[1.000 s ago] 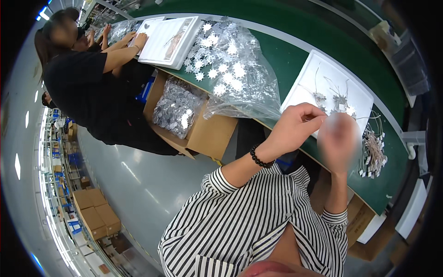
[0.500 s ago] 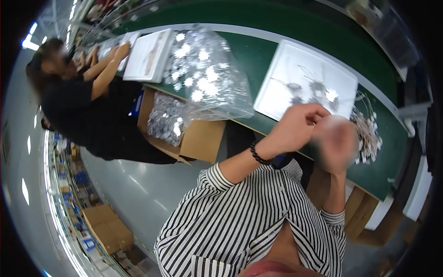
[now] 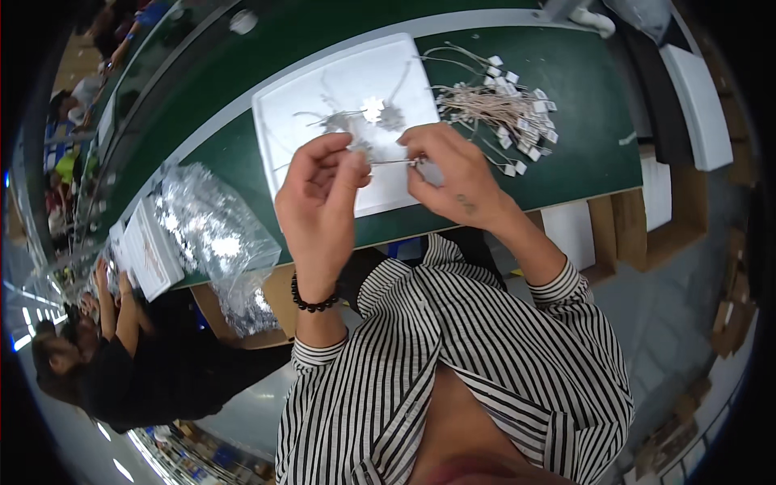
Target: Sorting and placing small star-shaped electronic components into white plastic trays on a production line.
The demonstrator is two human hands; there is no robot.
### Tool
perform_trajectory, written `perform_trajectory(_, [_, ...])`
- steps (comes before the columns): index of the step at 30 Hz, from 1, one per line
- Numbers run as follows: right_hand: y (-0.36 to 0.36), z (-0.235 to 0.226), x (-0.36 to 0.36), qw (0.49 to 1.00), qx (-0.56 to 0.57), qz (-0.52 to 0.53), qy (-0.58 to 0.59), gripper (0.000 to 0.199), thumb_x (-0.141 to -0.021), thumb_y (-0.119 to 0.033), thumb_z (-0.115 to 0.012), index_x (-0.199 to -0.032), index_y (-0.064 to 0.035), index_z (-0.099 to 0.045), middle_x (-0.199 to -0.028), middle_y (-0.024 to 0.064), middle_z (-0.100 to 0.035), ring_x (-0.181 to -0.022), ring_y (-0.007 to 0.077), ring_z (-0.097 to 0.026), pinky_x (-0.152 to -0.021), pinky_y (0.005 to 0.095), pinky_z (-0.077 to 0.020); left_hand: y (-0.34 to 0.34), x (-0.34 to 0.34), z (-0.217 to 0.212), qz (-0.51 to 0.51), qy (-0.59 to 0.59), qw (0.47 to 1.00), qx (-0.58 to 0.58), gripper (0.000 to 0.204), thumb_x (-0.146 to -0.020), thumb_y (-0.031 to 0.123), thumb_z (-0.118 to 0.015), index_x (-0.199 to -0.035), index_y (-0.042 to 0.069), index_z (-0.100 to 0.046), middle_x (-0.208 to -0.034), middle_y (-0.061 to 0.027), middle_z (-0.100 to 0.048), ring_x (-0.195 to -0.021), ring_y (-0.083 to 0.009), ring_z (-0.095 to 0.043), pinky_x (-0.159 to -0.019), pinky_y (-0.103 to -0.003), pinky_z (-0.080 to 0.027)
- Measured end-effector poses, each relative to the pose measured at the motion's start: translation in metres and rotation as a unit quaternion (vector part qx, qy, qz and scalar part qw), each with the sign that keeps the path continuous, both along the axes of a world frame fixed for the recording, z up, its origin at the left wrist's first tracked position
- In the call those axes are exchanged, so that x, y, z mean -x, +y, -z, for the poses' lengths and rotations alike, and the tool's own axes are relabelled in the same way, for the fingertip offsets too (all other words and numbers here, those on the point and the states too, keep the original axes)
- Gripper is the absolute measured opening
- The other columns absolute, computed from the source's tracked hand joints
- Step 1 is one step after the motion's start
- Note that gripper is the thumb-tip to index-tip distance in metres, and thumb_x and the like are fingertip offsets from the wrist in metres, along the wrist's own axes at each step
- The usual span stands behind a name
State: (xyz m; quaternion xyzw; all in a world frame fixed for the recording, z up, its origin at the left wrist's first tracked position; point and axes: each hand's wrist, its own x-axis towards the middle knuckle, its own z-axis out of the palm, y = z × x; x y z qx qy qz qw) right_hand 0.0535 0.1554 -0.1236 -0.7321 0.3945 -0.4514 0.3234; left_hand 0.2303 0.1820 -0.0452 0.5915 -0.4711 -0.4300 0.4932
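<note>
Hands meet above the near edge of a white tray (image 3: 279,121) on the green bench (image 3: 566,65). Left hand (image 3: 319,206) and right hand (image 3: 453,174) each pinch an end of a thin wire piece (image 3: 394,162), fingers closed on it; it is held just over the tray's near part, its long axis running left to right between the two pinches, about level. A black bead bracelet (image 3: 314,303) sits on the left wrist. On the tray lie small silver snowflake ornaments (image 3: 373,109). Right of the tray, a heap of strings with white tags (image 3: 501,105) rests on the bench. To the left, a clear bag of silver ornaments (image 3: 206,226) lies by a second tray (image 3: 149,255), where another person's forearms (image 3: 121,295) reach.
</note>
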Motion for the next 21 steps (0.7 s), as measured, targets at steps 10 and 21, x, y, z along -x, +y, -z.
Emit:
perform_trajectory(10, [-0.031, -0.001, 0.022, 0.986, 0.113, 0.11, 0.057, 0.019, -0.081, -0.003, -0.072, -0.1, -0.002, -0.069, -0.11, 0.0091, -0.069, -0.092, 0.0265, -0.06, -0.084, 0.0333, -0.0506, -0.029, -0.012, 0.005, -0.061, -0.155, 0.986, 0.021, 0.029, -0.097, 0.012, -0.068, -0.12, -0.004, -0.064, -0.093, -0.0114, -0.07, -0.079, -0.015, -0.066, -0.067, -0.024, -0.055])
perform_trajectory(21, [-0.154, 0.026, 0.063, 0.864, 0.001, 0.005, 0.503, 0.025, -0.095, -0.024, -0.057, -0.102, -0.0007, -0.064, -0.096, 0.0162, -0.066, -0.088, 0.0367, -0.063, -0.078, 0.0444, -0.0506, 0.1, -0.153, 0.024, -0.462, -0.312, 0.83, -0.028, 0.026, -0.098, 0.02, -0.064, -0.111, -0.002, -0.072, -0.088, -0.0072, -0.07, -0.073, -0.0113, -0.058, -0.065, -0.025, -0.048])
